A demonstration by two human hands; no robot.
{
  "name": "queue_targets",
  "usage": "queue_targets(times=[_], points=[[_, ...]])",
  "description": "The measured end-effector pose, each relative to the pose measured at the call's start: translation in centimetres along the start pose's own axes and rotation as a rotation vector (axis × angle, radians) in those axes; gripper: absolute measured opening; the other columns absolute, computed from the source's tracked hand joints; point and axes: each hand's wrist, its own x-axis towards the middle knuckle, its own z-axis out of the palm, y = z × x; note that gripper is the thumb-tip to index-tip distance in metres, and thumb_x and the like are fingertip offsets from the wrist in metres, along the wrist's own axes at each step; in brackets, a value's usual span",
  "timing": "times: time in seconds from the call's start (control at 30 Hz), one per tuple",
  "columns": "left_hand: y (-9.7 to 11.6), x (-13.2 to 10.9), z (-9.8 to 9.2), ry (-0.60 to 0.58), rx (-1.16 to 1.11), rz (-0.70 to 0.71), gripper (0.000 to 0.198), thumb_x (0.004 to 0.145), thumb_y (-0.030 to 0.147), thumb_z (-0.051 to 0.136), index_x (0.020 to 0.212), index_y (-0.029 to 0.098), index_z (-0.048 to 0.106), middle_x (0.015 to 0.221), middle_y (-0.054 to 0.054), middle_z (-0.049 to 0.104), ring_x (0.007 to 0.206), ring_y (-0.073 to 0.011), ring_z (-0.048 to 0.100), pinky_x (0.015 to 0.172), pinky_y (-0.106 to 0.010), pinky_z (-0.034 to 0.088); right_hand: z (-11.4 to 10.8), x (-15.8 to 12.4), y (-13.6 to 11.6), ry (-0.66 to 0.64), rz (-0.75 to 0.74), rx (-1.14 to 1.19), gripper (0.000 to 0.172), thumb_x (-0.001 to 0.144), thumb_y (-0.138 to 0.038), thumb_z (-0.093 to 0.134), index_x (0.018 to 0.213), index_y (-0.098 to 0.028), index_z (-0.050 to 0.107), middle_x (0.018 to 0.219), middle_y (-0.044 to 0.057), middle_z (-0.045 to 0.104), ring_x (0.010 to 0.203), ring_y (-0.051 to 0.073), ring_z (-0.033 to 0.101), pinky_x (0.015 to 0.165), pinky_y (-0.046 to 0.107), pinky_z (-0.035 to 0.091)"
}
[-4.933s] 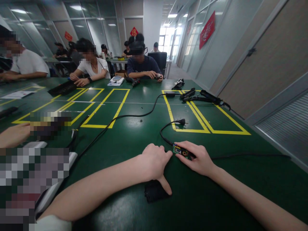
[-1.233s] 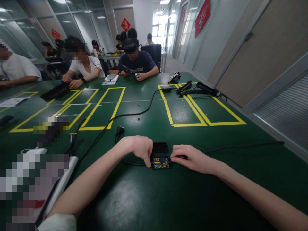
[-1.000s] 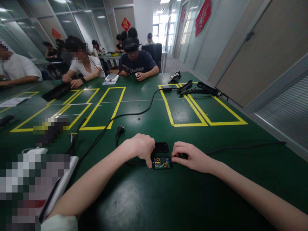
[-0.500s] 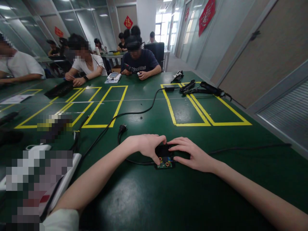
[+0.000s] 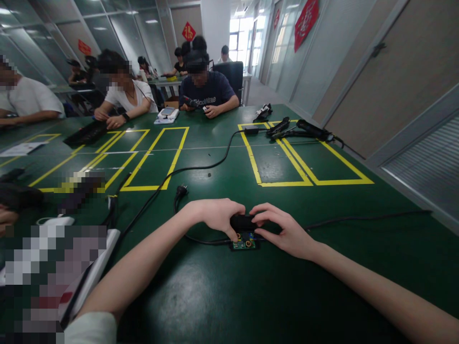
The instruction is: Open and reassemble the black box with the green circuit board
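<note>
A green circuit board [image 5: 245,242] with copper-coloured coils lies low in a black case on the dark green table [image 5: 215,306]. Just beyond it, a black cover [image 5: 243,222] is tilted up between my two hands. My left hand [image 5: 224,217] grips the cover's left side, its thumb down by the board's left edge. On the other side my right hand [image 5: 278,227] has its fingers and thumb closed on the cover's right end. A black cable [image 5: 211,242] enters from the left, beside a plug [image 5: 182,190].
Yellow tape rectangles [image 5: 260,184] mark the table. Black tools [image 5: 311,130] and a cable lie at the back right. A white power strip [image 5: 103,267] and blurred objects are at the left. People sit across the table; a hand [image 5: 7,217] shows at the left edge.
The black cover has tilted, showing more of its outer face. My right fingers have curled closer around its right end. At the left edge another person's hand has come into view.
</note>
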Motion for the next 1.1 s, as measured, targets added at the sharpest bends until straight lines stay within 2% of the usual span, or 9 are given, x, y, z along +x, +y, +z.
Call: queue_targets(times=[0.17,0.33,0.43,0.67,0.9,1.1], points=[[-0.4,0.0,-0.1,-0.04,-0.106,0.014,0.033,0.086,0.013,0.074,0.117,0.017,0.061,0.089,0.0,0.071,0.078,-0.0159,0.066,0.062,-0.022,0.04,0.1,-0.1,0.2,0.019,0.038,0.04,0.027,0.095,-0.016,0.064,0.12,-0.025,0.066,0.122,0.009,0.065,0.092,0.018,0.071,0.08,0.033,0.066],[-0.4,0.0,0.1,-0.043,-0.069,-0.002,0.034,0.085,0.014,0.074,0.115,0.017,0.06,0.092,-0.001,0.072,0.078,-0.0166,0.065,0.061,-0.023,0.041,0.0,-0.2,0.2,-0.011,0.043,0.025,0.042,0.095,-0.014,0.061,0.135,-0.027,0.063,0.125,0.009,0.063,0.089,0.017,0.07,0.081,0.033,0.066],[-0.3,0.1,0.1,-0.028,-0.001,0.001,0.031,0.084,0.015,0.074,0.112,0.017,0.061,0.098,-0.002,0.072,0.08,-0.0173,0.065,0.062,-0.024,0.041,-0.1,0.0,-0.1,-0.036,0.033,0.015,0.04,0.096,-0.015,0.06,0.134,-0.027,0.064,0.124,0.009,0.065,0.089,0.017,0.07,0.081,0.034,0.065],[0.2,0.0,0.2,-0.047,0.035,-0.014,0.024,0.084,0.016,0.071,0.104,0.018,0.06,0.098,-0.003,0.073,0.079,-0.0174,0.065,0.062,-0.025,0.042,-0.4,0.2,-0.2,-0.068,0.02,0.011,0.039,0.096,-0.016,0.062,0.134,-0.023,0.063,0.105,0.007,0.071,0.089,0.018,0.069,0.084,0.035,0.062],[0.3,-0.5,-0.3,-0.094,-0.018,0.003,0.044,0.075,0.019,0.081,0.111,0.02,0.057,0.107,-0.004,0.072,0.083,-0.0189,0.067,0.063,-0.025,0.044,-0.8,0.3,-0.5,-0.093,0.004,0.051,0.027,0.1,-0.024,0.063,0.126,-0.021,0.068,0.107,0.009,0.072,0.091,0.02,0.069,0.083,0.035,0.061],[-0.1,-0.8,-0.4,-0.122,-0.119,0.043,0.043,0.076,0.02,0.084,0.108,0.021,0.056,0.1,-0.001,0.073,0.081,-0.0177,0.069,0.067,-0.025,0.047,-1.0,0.1,-0.3,-0.091,-0.041,0.074,0.025,0.103,-0.029,0.061,0.125,-0.02,0.068,0.103,0.009,0.073,0.091,0.019,0.069,0.083,0.034,0.059]])
